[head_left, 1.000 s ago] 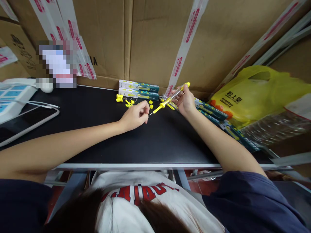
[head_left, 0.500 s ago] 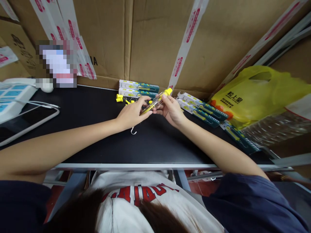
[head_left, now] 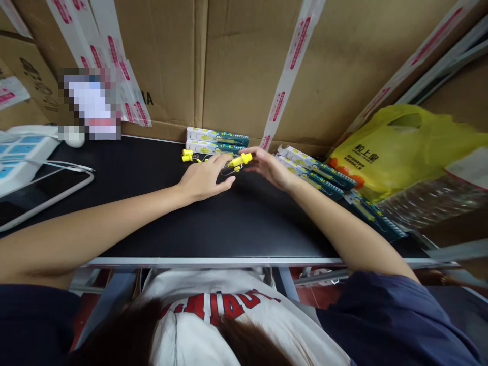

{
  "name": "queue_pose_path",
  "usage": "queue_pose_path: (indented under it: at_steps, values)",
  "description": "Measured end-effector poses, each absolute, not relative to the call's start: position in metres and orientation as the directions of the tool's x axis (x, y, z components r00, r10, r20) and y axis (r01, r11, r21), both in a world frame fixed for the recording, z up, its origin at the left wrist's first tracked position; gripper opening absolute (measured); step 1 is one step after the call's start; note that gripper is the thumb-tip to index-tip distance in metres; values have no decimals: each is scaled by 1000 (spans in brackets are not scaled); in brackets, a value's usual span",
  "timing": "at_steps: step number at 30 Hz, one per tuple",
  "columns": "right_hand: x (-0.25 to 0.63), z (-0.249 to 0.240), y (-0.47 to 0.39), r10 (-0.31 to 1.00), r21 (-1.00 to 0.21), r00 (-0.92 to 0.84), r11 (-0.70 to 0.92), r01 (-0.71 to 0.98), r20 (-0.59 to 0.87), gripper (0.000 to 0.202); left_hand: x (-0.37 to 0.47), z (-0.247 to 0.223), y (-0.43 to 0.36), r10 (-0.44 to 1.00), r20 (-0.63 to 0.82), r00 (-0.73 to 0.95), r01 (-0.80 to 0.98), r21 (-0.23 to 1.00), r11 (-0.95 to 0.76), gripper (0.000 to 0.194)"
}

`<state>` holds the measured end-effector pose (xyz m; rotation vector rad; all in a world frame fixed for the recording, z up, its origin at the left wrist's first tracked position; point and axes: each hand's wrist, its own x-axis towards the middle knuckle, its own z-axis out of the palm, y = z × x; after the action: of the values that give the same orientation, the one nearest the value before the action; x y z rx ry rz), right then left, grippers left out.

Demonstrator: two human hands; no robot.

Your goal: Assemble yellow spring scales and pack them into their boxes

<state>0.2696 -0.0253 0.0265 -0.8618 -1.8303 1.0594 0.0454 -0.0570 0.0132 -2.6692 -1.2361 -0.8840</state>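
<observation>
My left hand is over the black table, its thumb stretched apart from its fingers. Right beside its fingertips is a bright yellow capped piece, with thin wire and a small yellow part close by. Whether the clear tube body is behind my left fingers cannot be made out. My right hand is just right of the yellow cap, its fingers spread and curved, with nothing seen in them. More small yellow parts lie beyond my left hand, partly hidden by it.
Printed slim boxes lie at the back, and more slim boxes lie to the right. A yellow plastic bag stands at far right. A tablet and a power strip are at left. Cardboard walls the back.
The clear tube with the yellow cap was between both hands. My right hand has come off the cap and spread its fingers. The cap sits lower and further left; the white hook is out of sight.
</observation>
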Motion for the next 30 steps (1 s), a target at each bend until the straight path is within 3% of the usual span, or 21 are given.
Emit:
queue_pose_path:
  at_steps: [1,3,5,8,11,15,18,21,24,30]
  values:
    - [283,30,-17,859,-827,-341,483,287,383,43,45,13,-56,681,528,508,725,166,-669,52]
    - [314,35,-1,828,-554,-185,502,664,529,36,44,11,-54,680,522,514,734,141,-664,49]
    - [344,35,12,791,-269,-67,286,920,608,39,43,8,-53,668,519,533,738,101,-667,42]
    - [377,28,23,798,-58,47,-15,998,601,47,44,6,-53,648,525,551,733,66,-677,37]
    - [391,19,28,839,61,79,-132,989,539,48,44,7,-54,643,537,546,716,99,-691,42]
    - [390,17,30,857,142,30,-120,983,514,41,44,11,-55,655,551,517,704,162,-692,56]
    - [375,25,26,830,145,-41,-48,988,556,38,44,16,-56,672,561,483,720,181,-670,55]
    - [346,34,14,801,169,-216,145,975,558,32,42,21,-56,676,576,460,726,195,-660,46]
    - [308,37,-10,772,168,-390,355,920,502,27,39,28,-53,668,579,467,699,221,-680,51]
    - [254,34,-66,731,89,-631,632,770,260,23,26,44,-55,711,542,448,641,360,-678,57]
